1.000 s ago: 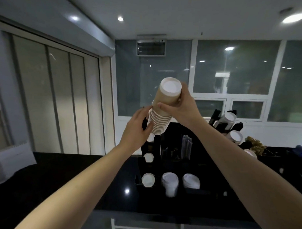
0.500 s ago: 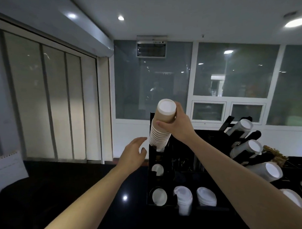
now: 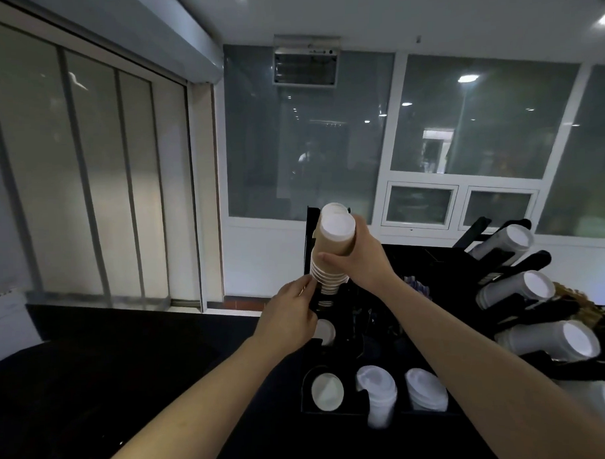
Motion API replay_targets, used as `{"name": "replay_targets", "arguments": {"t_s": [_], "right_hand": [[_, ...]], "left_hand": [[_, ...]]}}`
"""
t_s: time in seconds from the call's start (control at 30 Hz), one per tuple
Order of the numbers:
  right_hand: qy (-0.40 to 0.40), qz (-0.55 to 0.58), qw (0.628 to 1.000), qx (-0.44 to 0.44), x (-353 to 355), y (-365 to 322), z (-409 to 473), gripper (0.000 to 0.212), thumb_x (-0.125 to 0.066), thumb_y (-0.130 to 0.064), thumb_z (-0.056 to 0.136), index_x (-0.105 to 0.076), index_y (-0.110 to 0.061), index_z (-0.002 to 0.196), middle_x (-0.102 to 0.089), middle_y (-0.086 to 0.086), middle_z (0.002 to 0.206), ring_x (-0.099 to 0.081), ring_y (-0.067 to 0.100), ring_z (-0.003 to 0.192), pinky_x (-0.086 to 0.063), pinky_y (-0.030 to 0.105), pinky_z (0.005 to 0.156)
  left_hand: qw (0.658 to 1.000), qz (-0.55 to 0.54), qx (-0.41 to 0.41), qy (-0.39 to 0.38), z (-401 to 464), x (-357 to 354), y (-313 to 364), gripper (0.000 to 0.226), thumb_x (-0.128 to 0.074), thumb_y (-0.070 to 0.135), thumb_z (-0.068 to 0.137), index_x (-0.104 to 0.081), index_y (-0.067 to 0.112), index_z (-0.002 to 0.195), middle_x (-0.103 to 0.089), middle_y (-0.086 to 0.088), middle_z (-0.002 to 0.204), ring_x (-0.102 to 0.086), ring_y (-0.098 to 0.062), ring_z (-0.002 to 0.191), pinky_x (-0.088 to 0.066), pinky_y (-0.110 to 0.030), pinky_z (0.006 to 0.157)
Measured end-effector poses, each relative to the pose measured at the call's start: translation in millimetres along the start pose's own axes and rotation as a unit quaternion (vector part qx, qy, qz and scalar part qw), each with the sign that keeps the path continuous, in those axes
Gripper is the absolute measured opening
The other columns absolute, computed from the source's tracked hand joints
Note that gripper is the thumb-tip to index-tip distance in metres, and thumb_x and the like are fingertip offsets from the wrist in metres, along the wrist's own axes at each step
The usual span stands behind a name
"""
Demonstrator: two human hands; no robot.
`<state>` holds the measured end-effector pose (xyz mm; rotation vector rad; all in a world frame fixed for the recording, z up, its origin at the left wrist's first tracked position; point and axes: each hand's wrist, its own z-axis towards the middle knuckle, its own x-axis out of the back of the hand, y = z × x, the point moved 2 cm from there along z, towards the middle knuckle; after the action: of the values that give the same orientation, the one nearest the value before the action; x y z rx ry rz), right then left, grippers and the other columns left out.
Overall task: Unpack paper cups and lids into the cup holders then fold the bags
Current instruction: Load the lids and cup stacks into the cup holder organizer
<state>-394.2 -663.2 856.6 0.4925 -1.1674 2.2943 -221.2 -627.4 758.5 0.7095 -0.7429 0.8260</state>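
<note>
Brown paper cups (image 3: 331,259), stacked upside down, were gripped by the right hand (image 3: 358,258) and steadied by the left hand's (image 3: 290,319) fingertips, halfway into the black upright cup holder (image 3: 309,229), bags unseen.

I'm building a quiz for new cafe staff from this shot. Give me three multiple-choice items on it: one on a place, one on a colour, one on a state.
1. Where is the cup stack?
A. Lying flat on the counter
B. In the right hand, over the black holder
C. On the floor

2. What colour is the outside of the stack's end cup?
A. Brown
B. Red
C. Blue

3. What is the right hand doing?
A. Hanging loose
B. Pressing flat on the counter
C. Gripping the stack

Key: 1 B, the stack stands raised above the holder; 2 A, its wall is brown under a white base; 3 C, fingers and thumb curl round the stack.
</note>
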Motion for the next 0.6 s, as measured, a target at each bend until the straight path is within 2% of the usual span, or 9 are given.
{"name": "replay_targets", "arguments": {"t_s": [0.1, 0.27, 0.33, 0.5, 0.6], "right_hand": [[-0.013, 0.003, 1.0, -0.011, -9, 18, -3, 0.089, -0.083, -0.058, 0.063, -0.03, -0.045, 0.134, -0.054, -0.028, 0.107, -0.058, 0.01, 0.104, -0.053, 0.036, 0.089], [0.004, 0.014, 1.0, -0.004, -18, 33, -4, 0.091, -0.08, -0.064, 0.061, -0.027, -0.052, 0.134, -0.046, -0.044, 0.106, -0.054, 0.003, 0.102, -0.042, 0.019, 0.077], [0.008, 0.022, 1.0, -0.005, -19, 39, -5, 0.093, -0.082, -0.063, 0.062, -0.026, -0.052, 0.136, -0.044, -0.045, 0.107, -0.053, 0.003, 0.104, -0.041, 0.019, 0.078], [-0.018, 0.041, 0.999, -0.021, -18, 37, -5, 0.09, -0.085, -0.05, 0.069, -0.027, -0.045, 0.138, -0.049, -0.03, 0.113, -0.053, 0.007, 0.109, -0.042, 0.024, 0.084], [-0.052, 0.052, 0.997, -0.027, -14, 38, -12, 0.096, -0.086, -0.041, 0.073, -0.026, -0.038, 0.147, -0.05, -0.019, 0.128, -0.051, 0.009, 0.119, -0.041, 0.025, 0.091]], "left_hand": [[1.0, -0.015, 0.006, -0.005, -3, -7, -2, 0.076, -0.051, 0.014, 0.082, -0.032, 0.016, 0.156, -0.031, 0.002, 0.159, -0.044, -0.027, 0.132, -0.047, -0.041, 0.104], [0.999, -0.035, 0.014, 0.004, -3, -15, -7, 0.08, -0.045, 0.019, 0.078, -0.029, 0.019, 0.156, -0.026, 0.006, 0.16, -0.043, -0.026, 0.133, -0.048, -0.042, 0.104], [0.999, -0.04, 0.017, 0.006, -5, -17, -7, 0.082, -0.045, 0.019, 0.078, -0.027, 0.019, 0.157, -0.024, 0.006, 0.161, -0.042, -0.026, 0.134, -0.047, -0.042, 0.106], [0.999, -0.026, 0.022, -0.01, -8, -13, -3, 0.081, -0.05, 0.017, 0.082, -0.025, 0.018, 0.159, -0.02, 0.002, 0.165, -0.032, -0.028, 0.143, -0.039, -0.044, 0.114], [0.999, -0.027, 0.031, 0.004, -15, -8, 3, 0.073, -0.053, 0.013, 0.087, -0.033, 0.017, 0.157, -0.026, -0.004, 0.164, -0.027, -0.026, 0.148, -0.031, -0.041, 0.12]]}}
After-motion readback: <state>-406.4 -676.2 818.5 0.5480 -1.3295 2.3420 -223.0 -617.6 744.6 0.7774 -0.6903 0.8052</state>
